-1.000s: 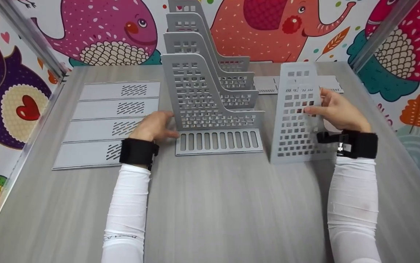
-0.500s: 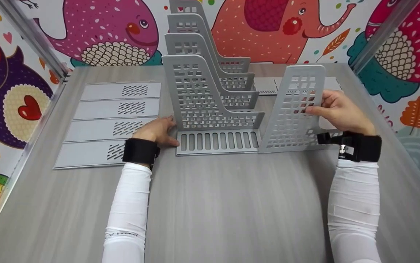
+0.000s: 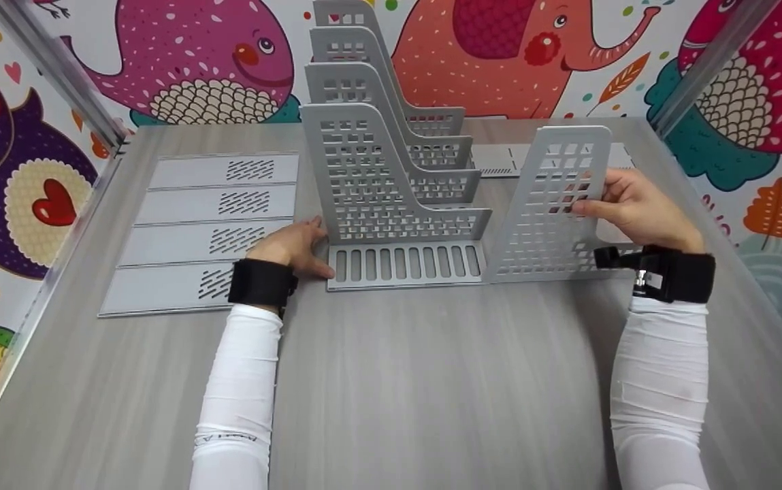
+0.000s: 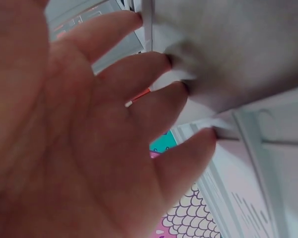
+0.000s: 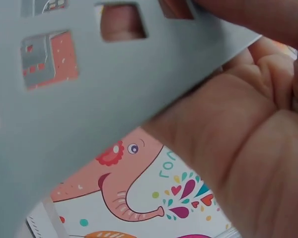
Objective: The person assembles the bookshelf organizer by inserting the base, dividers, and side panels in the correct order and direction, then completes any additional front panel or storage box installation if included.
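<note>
A grey file rack (image 3: 363, 177), with several upright perforated dividers in a row, stands mid-table on a slotted base panel (image 3: 408, 280). At the rack's left side is my left hand (image 3: 293, 248), its thumb by the base's front corner. The left wrist view shows that hand's fingers (image 4: 139, 74) spread, with their tips against a grey surface. My right hand (image 3: 642, 207) pinches the edge of a loose perforated panel (image 3: 547, 197) between thumb and fingers. This panel stands upright, its lower left corner at the base's right end; whether they touch I cannot tell.
Several flat grey panels (image 3: 180, 243) with slanted slots lie side by side at the left. Behind the loose panel, more flat pieces (image 3: 493, 158) lie near the back wall. A patterned wall (image 3: 486, 61) with cartoon animals encloses the table.
The right hand has brought the loose panel slightly back, its lower corner moving left to the base's right end and its top tilting right. The left hand has shifted slightly at the rack's left edge.
</note>
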{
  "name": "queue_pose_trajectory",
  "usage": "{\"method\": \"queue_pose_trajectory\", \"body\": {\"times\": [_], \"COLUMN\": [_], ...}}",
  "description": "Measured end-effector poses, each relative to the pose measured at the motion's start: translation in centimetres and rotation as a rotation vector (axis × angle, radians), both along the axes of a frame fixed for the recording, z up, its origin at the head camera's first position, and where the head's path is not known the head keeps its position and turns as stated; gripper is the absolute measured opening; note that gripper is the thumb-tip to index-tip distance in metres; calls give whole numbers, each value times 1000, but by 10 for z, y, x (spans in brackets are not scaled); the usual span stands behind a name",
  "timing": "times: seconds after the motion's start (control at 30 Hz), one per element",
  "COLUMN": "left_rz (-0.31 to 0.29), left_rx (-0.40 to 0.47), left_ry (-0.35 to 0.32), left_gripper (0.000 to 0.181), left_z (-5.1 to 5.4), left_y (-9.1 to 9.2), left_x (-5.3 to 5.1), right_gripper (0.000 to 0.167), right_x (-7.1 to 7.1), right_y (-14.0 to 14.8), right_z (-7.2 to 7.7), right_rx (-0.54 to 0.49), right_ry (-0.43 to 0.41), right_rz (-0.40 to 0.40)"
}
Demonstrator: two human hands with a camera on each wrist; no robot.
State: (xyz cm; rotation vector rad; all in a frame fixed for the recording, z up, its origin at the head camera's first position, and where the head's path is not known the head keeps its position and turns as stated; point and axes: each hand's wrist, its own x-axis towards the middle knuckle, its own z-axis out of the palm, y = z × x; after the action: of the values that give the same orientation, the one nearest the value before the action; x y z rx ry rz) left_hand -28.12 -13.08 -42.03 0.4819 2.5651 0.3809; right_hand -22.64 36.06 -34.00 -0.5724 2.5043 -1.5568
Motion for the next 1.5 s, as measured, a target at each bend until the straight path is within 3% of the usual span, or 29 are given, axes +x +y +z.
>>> {"method": "queue_pose_trajectory", "body": {"times": [0.17,0.3,0.43,0.53,0.87,1.07,1.5], "left_rz": [-8,-8,-27,-35,-35,-43,-53], "left_rx": [-23,-32,-47,-55,-80,-92,-92], "left_ry": [-3,-5,-4,0,-9,-3,9], "left_gripper": [90,90,89,87,85,85,85], "left_z": [-1,-1,-1,0,1,1,-2], "left_y": [2,3,4,4,4,4,6], "left_x": [-1,0,0,0,0,0,0], "right_gripper": [30,30,36,41,31,22,29], "right_x": [-1,-2,-5,-7,-10,-12,-4], "right_y": [6,10,3,-10,-47,-96,-148], "right_z": [1,-2,-7,-10,-19,-30,-43], "right_rx": [29,136,244,263,219,138,52], "right_ry": [38,66,8,-32,-4,34,45], "right_rz": [108,231,239,222,299,358,344]}}
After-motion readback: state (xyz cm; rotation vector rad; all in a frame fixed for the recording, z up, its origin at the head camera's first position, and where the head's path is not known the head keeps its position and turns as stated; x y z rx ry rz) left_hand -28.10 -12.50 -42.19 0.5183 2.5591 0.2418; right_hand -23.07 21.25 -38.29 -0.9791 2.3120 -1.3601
